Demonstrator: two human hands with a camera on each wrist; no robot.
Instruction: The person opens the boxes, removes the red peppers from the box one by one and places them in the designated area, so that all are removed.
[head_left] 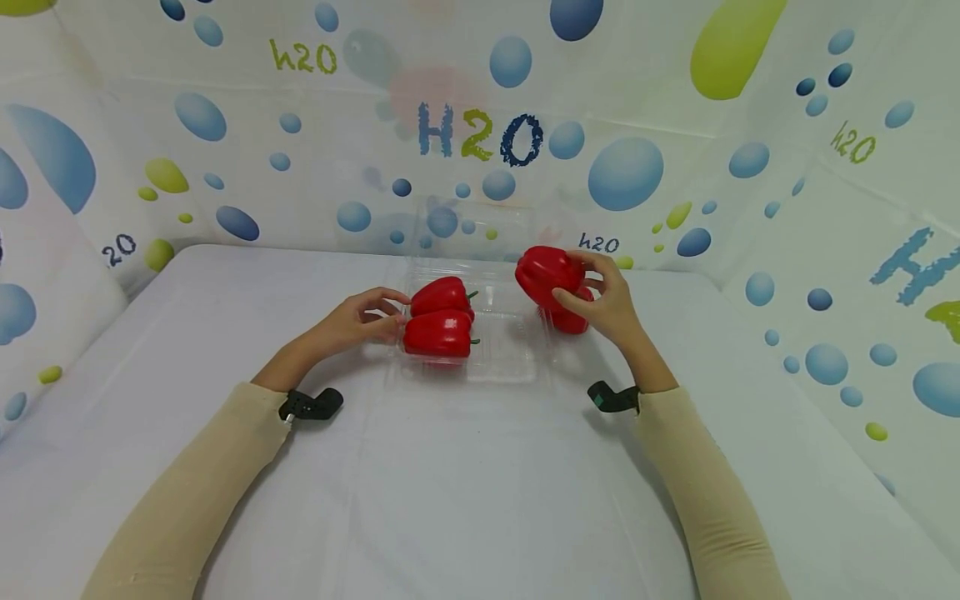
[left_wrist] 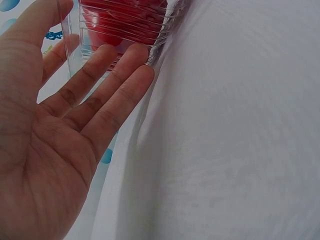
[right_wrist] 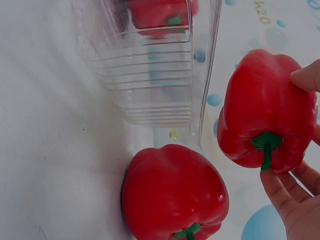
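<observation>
My right hand (head_left: 603, 300) grips a red bell pepper (head_left: 547, 275) above the right edge of a clear plastic container (head_left: 510, 346). In the right wrist view this pepper's green stem faces the camera. Below it, another red bell pepper (right_wrist: 175, 192) lies on the table just outside the container. Two red bell peppers, a rear one (head_left: 438, 296) and a front one (head_left: 437, 333), lie side by side in the container's left half, stems to the right. My left hand (head_left: 360, 318) touches the container's left side, its fingers (left_wrist: 117, 102) nearly straight along the ribbed wall.
The container's transparent lid (head_left: 476, 229) stands raised at the back, near the printed backdrop (head_left: 480, 75). A white cloth covers the table (head_left: 480, 475). Each wrist wears a small black camera, one on the left (head_left: 311, 405) and one on the right (head_left: 613, 397).
</observation>
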